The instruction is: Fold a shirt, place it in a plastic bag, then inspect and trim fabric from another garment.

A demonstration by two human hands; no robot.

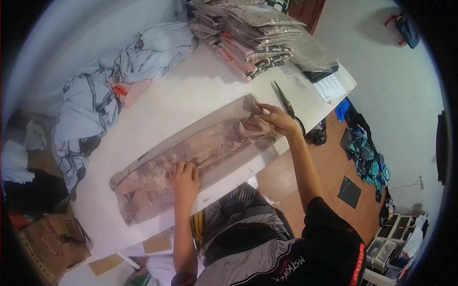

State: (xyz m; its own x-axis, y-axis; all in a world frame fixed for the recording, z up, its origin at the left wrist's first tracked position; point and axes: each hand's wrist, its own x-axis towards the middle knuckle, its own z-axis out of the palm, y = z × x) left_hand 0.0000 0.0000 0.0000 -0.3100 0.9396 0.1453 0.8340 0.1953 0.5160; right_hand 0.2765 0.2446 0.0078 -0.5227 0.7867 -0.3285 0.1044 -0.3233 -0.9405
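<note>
- On the white table [138,117], right in front of the person, a clear bag [225,119] lies slantwise with a pinkish-brown patterned garment [210,143] inside.
- The left hand [185,177] rests on the bag near its middle, fingers bent; whether it grips anything I cannot tell.
- The right hand [280,120] has fingers and thumb drawn close at the far end, seemingly pinching plastic there, where the cloth bunches up.
- As I judge it, getting the garment into the bag is mostly done; smoothing that bunched end looks left, and I cannot tell whether the bag is closed.
- Beyond, a tall pile of packed garments [250,28] looks finished.
- Scissors [286,100] lie near the right hand; loose pale garments [90,100] sit unpacked at left.
</note>
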